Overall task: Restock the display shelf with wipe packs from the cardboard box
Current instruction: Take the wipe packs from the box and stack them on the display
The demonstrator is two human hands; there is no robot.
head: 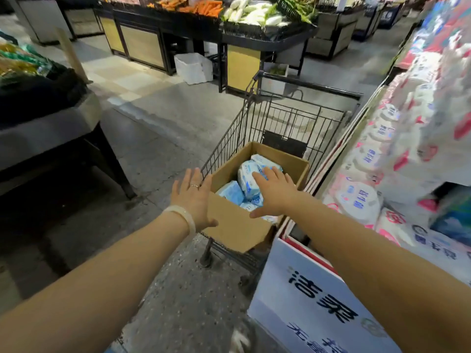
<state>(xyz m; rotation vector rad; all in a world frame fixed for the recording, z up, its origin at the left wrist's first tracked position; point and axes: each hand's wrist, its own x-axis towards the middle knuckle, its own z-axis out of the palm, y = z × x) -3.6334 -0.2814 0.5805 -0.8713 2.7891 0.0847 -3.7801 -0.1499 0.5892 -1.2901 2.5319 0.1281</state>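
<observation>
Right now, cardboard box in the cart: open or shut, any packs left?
Open, partly full. The cardboard box has no top covering it; several blue-white wipe packs show inside, under the right hand. How many lie beneath: cannot tell.

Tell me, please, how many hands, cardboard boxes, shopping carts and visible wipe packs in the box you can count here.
Hands: 2, left hand and right hand, both open
Cardboard box: 1
Shopping cart: 1
Wipe packs visible in the box: about 4; more may lie hidden
Total: about 8
</observation>
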